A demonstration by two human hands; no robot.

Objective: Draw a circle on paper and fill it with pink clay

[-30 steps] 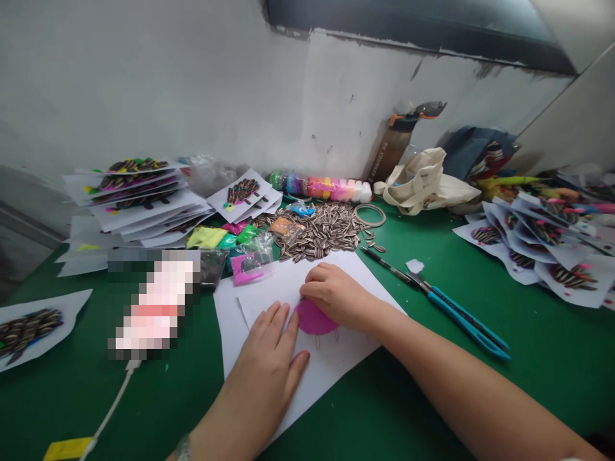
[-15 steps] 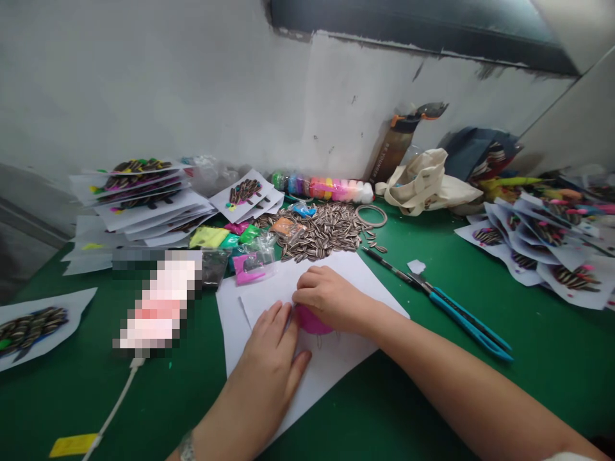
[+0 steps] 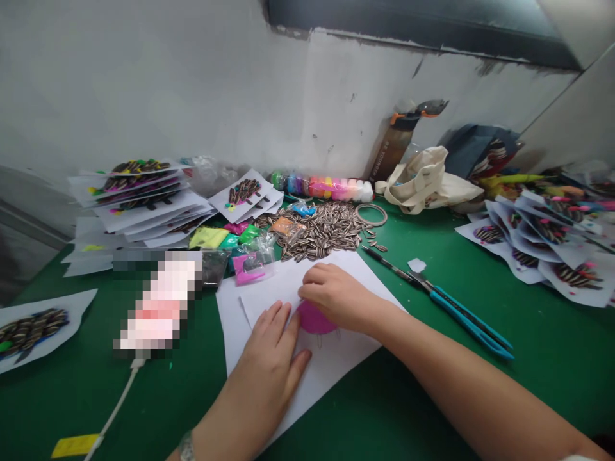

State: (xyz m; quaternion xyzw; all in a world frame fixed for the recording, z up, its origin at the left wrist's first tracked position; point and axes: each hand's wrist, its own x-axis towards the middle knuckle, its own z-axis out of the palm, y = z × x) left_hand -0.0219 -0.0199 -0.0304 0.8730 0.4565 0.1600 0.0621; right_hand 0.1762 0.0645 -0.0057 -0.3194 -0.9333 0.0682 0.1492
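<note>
My left hand lies flat on a white sheet of paper, fingers stretched out and the fingertips beside a flat pink patch of what looks like modelling clay. Thin drawn outlines show below the patch. Over its upper edge is my right hand, fingers bent and pressed together. What the right fingertips pinch, if anything, is hidden by the hand. A bag of pink clay sits past the paper's upper left edge.
Behind the paper lies a heap of sunflower seeds. To the right are a pen and blue tweezers. Stacks of seed-covered sheets stand left, with more sheets right. A cable runs at lower left.
My right hand has shifted slightly right and up, so more of the pink patch shows. My left hand stays in place.
</note>
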